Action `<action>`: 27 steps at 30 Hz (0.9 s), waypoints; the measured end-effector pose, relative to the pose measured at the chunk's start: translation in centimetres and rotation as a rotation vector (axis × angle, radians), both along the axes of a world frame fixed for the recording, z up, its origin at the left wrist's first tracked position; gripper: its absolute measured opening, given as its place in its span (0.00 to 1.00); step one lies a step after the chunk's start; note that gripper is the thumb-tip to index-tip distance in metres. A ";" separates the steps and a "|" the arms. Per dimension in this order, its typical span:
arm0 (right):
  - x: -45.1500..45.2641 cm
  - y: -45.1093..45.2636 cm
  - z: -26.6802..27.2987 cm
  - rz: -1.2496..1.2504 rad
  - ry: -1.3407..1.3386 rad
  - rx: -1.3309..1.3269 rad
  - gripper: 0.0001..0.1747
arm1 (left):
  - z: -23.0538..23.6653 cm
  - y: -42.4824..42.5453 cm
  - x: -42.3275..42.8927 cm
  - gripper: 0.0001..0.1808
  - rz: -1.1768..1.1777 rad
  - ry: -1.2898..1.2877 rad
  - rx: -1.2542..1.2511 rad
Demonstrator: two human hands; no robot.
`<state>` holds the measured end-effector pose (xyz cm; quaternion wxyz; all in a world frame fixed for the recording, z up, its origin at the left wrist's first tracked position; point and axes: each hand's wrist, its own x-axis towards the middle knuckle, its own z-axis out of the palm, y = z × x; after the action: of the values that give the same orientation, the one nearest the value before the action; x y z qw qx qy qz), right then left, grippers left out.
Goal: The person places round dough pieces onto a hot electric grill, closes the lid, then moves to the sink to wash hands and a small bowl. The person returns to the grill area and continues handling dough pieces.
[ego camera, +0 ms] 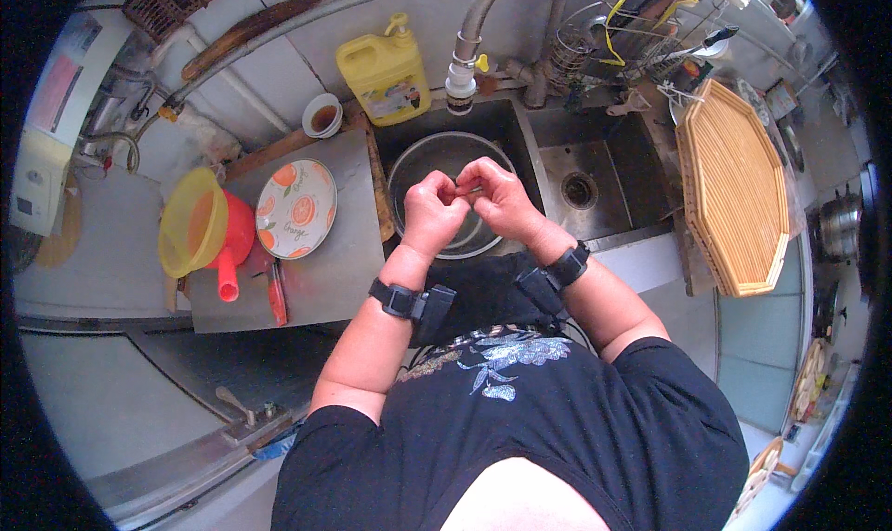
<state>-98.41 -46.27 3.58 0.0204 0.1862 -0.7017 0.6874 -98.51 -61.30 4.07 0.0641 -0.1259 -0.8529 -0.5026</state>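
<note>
Over a round metal basin (426, 156), my left hand (435, 210) and my right hand (498, 200) meet fingertip to fingertip. The fingers of both are curled inward. Whatever small thing may lie between the fingertips is too hidden to make out. The basin sits in the left bowl of a dark sink (503, 121), and some liquid seems to be in it. Above and behind my hands hangs the faucet spout (461, 85), with a white nozzle and a yellow lever; no running water shows.
Left of the sink, a metal worktop (341, 280) holds an orange-patterned plate (301, 209), a yellow strainer (182, 224) with a red dipper (239, 228), a red-handled knife (277, 297) and a bowl of brown liquid (323, 118). A yellow jug (385, 78) stands behind; a bamboo tray (739, 189) leans right.
</note>
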 end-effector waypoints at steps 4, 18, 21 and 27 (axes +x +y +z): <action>0.0 0.2 0.1 0.053 -0.135 -0.178 0.20 | 0.2 -0.5 -0.2 0.04 -0.073 -0.237 0.236; -0.1 1.0 -0.8 0.040 -0.323 -0.334 0.21 | 0.5 -1.4 0.0 0.04 -0.224 -0.164 0.041; -0.3 0.7 -1.1 0.033 -0.214 -0.148 0.20 | 0.6 -1.3 0.1 0.05 -0.237 0.311 -0.251; -0.1 0.8 -0.7 -0.011 -0.079 -0.037 0.20 | 0.4 -1.0 0.4 0.05 -0.229 0.266 -0.245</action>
<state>-98.53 -45.45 2.89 -0.0001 0.1547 -0.6902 0.7069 -98.15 -62.29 4.49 0.1029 -0.2941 -0.8718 -0.3780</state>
